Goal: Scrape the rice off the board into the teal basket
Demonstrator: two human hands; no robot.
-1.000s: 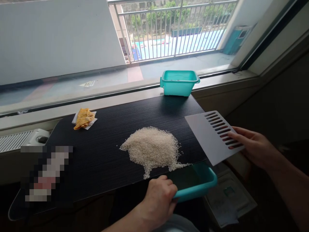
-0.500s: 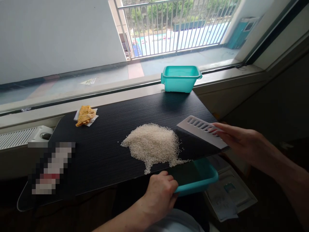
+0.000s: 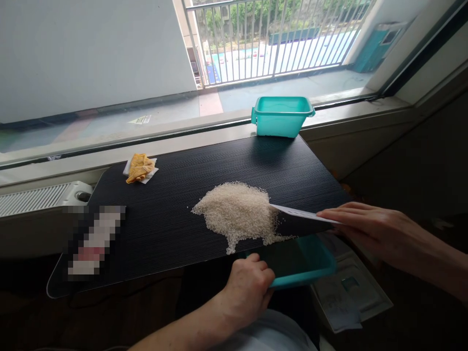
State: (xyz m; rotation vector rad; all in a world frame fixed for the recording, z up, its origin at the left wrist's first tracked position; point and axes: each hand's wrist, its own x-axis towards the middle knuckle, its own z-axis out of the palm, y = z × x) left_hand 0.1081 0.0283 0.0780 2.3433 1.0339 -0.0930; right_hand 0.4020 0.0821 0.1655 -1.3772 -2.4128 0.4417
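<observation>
A pile of white rice (image 3: 239, 209) lies on the black tabletop (image 3: 168, 219), with thin trails of grains running to the front edge. My left hand (image 3: 250, 278) is closed on the rim of a teal plastic tub (image 3: 318, 268), held just below that edge under the rice. My right hand (image 3: 365, 231) grips a flat white plastic scraper (image 3: 302, 213), seen nearly edge-on. The scraper's far corner meets the right side of the pile. My fingers hide its near end.
A second teal tub (image 3: 283, 117) stands at the far right corner by the window. A yellow cloth (image 3: 141, 168) on white paper sits at the back left, near a blurred packet (image 3: 98, 239). A white radiator (image 3: 44, 200) adjoins the left side.
My right hand has turned the scraper from slanted to nearly edge-on and brought it against the pile's right side. The left hand keeps its hold on the tub. The view has shifted slightly.
</observation>
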